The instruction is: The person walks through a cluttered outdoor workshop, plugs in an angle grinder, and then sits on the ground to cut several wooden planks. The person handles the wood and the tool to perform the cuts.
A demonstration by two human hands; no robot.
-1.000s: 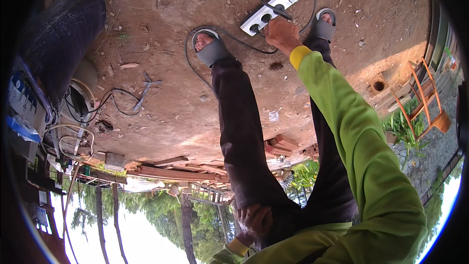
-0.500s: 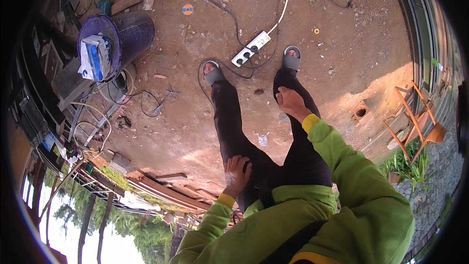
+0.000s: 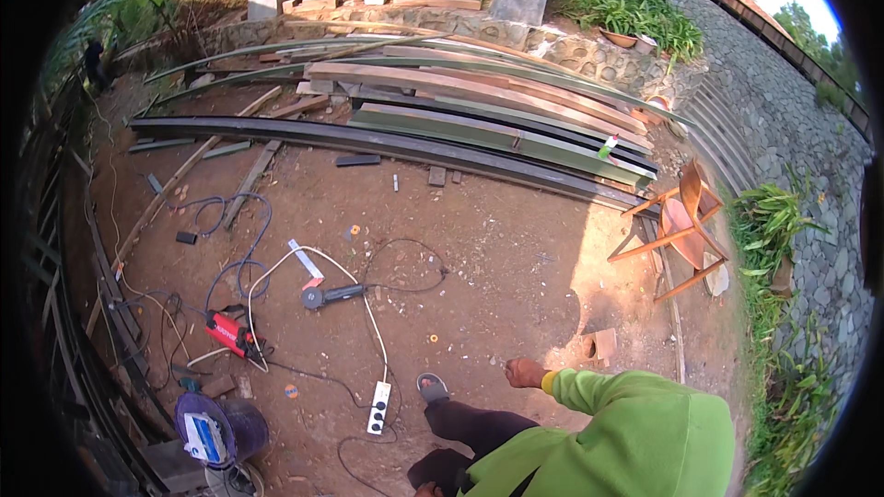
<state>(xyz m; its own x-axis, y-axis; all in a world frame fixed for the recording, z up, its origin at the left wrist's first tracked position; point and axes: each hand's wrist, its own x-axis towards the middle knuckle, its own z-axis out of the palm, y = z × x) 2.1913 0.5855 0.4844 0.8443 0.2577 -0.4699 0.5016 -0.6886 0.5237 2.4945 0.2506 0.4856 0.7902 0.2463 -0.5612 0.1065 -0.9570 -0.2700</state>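
Observation:
My right hand (image 3: 525,373) is held out in front of my body over the dirt floor, its fingers curled into a loose fist. Nothing shows sticking out of it. Only a sliver of my left hand (image 3: 428,490) appears at the lower edge, by my dark trousers; its fingers are hidden. On the ground left of my sandalled foot lies a white power strip (image 3: 378,408) with black plugs in it. Farther ahead is a grey angle grinder (image 3: 333,295) beside a flat metal piece (image 3: 305,259). A red welding machine (image 3: 234,333) stands to their left.
A purple bucket (image 3: 247,425) with a white-and-blue packet on top stands at lower left. Cables cross the floor. Long metal beams (image 3: 387,147) and timber planks (image 3: 479,85) lie across the far side. A wooden chair (image 3: 680,230) and a hollow block (image 3: 599,346) are on the right.
The view has swung up and to the right, bringing in the beams, grinder and whole chair. My right hand has left my knee. My left hand has dropped almost out of view.

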